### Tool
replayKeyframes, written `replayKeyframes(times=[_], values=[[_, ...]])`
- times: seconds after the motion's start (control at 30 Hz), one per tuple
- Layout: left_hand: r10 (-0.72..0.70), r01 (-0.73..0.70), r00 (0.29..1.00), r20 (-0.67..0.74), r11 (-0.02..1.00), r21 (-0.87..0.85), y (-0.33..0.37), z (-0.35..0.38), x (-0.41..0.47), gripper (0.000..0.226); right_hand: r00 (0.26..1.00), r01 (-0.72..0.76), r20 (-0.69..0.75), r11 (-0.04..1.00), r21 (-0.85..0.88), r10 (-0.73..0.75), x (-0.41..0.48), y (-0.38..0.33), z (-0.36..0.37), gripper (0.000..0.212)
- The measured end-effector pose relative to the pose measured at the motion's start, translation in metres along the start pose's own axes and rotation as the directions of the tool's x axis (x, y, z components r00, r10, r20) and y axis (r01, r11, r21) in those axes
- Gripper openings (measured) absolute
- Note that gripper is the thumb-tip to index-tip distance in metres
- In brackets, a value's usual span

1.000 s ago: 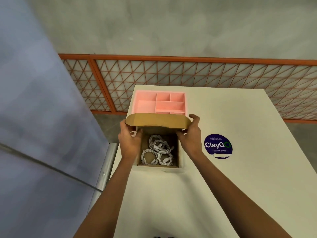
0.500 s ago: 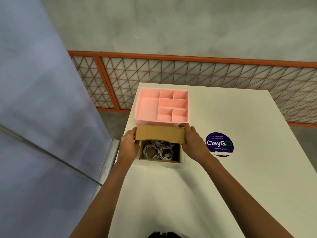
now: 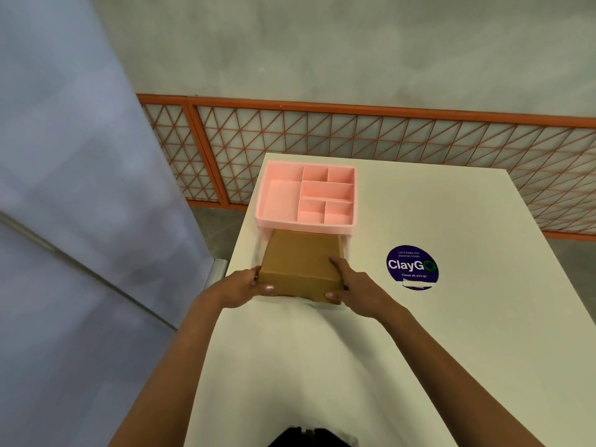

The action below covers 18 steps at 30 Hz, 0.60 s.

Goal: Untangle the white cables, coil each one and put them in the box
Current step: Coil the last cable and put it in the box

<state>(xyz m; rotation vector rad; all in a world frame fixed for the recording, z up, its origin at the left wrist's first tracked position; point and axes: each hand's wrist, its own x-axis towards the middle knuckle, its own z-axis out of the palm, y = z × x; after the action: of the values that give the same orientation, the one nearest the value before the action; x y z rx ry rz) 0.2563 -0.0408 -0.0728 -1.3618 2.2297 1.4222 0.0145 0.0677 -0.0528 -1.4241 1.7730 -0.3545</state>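
Sitting closed on the left part of the white desk [image 3: 451, 350], the brown cardboard box [image 3: 300, 262] has its lid folded flat over the top, so whatever lies inside is hidden. Its far side is just in front of the pink organiser tray [image 3: 306, 226] — whether the two touch I cannot tell. The left hand [image 3: 242, 285] grips the box's near left corner, thumb on the front face, fingers curled round the left side. The right hand [image 3: 358, 285] grips the near right corner, thumb pressed to the front face, forefinger laid along the lid's right edge. The tray is split into several compartments of differing sizes and stands at the desk's far left corner. Right of the box, apart from it, a round dark blue sticker [image 3: 412, 265] reading "ClayGo" is stuck to the desk. Beyond the desk runs an orange lattice railing [image 3: 354, 137] — a pale blue-grey panel [image 3: 80, 188] fills the left of the view
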Motion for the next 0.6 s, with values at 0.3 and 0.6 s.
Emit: replayKeyframes(times=[0.3,0.6], values=[[0.054,0.060,0.941,-0.335,0.945,0.321,-0.014,0.023,0.015,0.054,0.973,-0.049,-0.227,0.997,-0.056,0.035,0.004,0.011,0.023,0.071],[0.072,0.119,0.899,-0.432,0.909,0.400,-0.017,0.031,0.020,0.064,0.934,-0.114,-0.352,0.987,-0.109,0.068,0.007,0.019,0.036,0.057]])
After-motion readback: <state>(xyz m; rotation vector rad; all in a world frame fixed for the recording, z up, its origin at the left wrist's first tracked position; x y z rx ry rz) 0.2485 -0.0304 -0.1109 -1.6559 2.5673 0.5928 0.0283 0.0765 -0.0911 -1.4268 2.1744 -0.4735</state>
